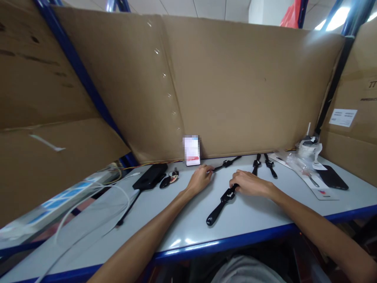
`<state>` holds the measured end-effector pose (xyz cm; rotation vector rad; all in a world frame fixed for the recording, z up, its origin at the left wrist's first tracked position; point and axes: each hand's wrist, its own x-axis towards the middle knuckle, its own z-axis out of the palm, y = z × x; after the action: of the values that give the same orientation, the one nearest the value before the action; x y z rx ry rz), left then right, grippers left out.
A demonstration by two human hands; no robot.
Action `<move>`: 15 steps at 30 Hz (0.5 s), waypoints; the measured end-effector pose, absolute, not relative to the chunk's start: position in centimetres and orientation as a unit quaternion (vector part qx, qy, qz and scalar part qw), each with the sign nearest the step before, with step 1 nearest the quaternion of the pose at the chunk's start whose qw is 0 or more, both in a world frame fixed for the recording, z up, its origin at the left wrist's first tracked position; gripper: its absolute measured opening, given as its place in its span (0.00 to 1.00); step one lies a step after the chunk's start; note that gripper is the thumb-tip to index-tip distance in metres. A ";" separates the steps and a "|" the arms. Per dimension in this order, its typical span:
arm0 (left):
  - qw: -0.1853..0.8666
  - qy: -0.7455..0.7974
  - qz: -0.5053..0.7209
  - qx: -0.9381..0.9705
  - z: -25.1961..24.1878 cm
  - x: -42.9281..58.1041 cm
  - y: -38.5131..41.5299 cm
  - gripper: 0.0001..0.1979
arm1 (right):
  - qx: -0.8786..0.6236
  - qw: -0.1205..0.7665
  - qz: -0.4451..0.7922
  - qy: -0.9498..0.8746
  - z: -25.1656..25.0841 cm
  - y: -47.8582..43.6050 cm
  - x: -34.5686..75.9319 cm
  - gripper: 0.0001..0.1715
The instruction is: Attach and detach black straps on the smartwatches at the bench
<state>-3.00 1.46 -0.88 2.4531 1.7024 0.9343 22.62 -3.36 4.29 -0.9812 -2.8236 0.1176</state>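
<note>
My left hand reaches to the strap end of a black smartwatch lying near the cardboard wall, fingertips pinched on the strap tip. My right hand rests curled over the upper part of another black smartwatch that lies diagonally on the grey table. Two more black watches lie side by side to the right of my hands.
A blurred white card leans against the cardboard wall. A black box with a cable and a small dark object sit to the left. Plastic bags, a packaging card and a black phone lie at right. White cables trail at left.
</note>
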 end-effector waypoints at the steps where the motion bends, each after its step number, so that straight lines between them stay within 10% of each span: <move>1: 0.006 0.544 0.298 0.784 -0.9 -3.0 1.4 0.16 | -0.324 0.077 0.036 -0.942 4.2 -3.3 22.6 0.19; 15: 0.049 0.524 0.297 0.797 -0.3 -2.7 1.2 0.18 | -0.422 0.080 -0.024 -0.903 3.8 -0.6 24.0 0.17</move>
<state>-2.71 1.24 -0.34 2.4279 1.5977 0.9058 24.01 -0.56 3.83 -1.2619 -2.6997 -0.0710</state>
